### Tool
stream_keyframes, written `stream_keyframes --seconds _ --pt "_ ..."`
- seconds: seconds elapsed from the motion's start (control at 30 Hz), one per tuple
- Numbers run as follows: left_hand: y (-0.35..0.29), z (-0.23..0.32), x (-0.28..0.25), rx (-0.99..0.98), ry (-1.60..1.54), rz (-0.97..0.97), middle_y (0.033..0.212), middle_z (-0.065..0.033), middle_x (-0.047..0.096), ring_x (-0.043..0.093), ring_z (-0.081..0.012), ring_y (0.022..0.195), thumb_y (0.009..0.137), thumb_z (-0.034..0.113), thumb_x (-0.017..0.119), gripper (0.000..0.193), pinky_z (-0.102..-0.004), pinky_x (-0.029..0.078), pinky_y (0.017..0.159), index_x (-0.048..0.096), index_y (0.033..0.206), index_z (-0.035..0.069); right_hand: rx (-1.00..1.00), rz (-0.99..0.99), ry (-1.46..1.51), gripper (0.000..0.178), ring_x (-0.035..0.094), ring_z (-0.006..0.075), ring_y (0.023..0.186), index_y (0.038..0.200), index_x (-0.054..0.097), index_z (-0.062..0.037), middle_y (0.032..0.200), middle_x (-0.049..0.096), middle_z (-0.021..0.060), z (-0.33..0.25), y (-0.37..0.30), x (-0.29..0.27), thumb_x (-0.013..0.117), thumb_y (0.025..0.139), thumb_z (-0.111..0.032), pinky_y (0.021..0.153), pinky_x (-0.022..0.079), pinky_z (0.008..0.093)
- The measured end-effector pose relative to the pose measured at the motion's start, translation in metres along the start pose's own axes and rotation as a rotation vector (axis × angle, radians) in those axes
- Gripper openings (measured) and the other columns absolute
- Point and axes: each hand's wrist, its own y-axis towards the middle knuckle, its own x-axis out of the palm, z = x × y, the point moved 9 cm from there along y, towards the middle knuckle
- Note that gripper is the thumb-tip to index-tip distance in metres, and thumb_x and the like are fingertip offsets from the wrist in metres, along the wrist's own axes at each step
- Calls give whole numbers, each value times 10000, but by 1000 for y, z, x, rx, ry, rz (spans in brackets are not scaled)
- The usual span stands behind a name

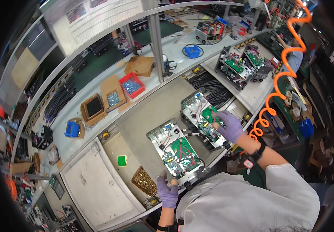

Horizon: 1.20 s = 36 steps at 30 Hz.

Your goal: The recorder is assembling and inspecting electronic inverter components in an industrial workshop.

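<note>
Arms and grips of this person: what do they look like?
The left grip and right grip wear purple gloves, thumb tips apparently uncovered. A black band circles the right wrist, beside a small pale square piece; another dark band shows at the left. The right arm's light grey sleeve is short.

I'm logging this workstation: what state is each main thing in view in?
Left unit: uncovered, insides exposed
Right unit: uncovered, insides exposed
Left hand: gloved, open, beside left unit
Right hand: gloved, over right unit; grip unclear
Red bin: open, holding small metal parts
Small carton: open, holding brass-coloured parts
Orange hose: coiled, hanging
</note>
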Motion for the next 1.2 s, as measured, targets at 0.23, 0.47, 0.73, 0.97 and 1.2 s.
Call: stream_keyframes --seconds 0.23,0.47,0.73,0.97,1.2 --pt "-54 -126 59 -969 -655 -509 1063 -21 550 537 -180 873 723 308 680 540 -380 475 715 498 1196 122 746 -350 -103 188 529 176 536 834 596 -39 650 577 81 59 -135 9 583 793 -222 510 427 295" --pt "-42 -104 63 -1072 -535 -684 958 -61 584 562 -186 839 657 154 621 388 -341 491 681 565 1024 38 1207 149 861 446 559 172 696 1096 468 -71 862 572 59 122 -142 73 669 707 -154 567 472 291" --pt "-41 -109 70 -975 -715 -547 743 -66 568 569 -197 661 526 -24 548 318 -289 505 648 565 844 -14 1064 257 1131 523 571 194 664 1083 436 -87 842 528 51 147 -150 96 632 629 81 539 541 348" --pt "-54 -106 49 -973 -981 -351 770 -84 558 571 -203 687 527 -27 519 369 -339 524 687 533 896 -16 935 169 959 625 534 145 736 1103 484 -57 869 563 36 146 -127 87 705 531 66 634 478 290" --pt "-65 -132 24 -945 -1002 -249 892 -137 573 599 -250 828 526 15 505 416 -406 503 826 520 930 -86 821 -115 1001 716 558 157 617 1268 447 -88 812 554 24 175 -6 102 538 582 97 516 499 320"
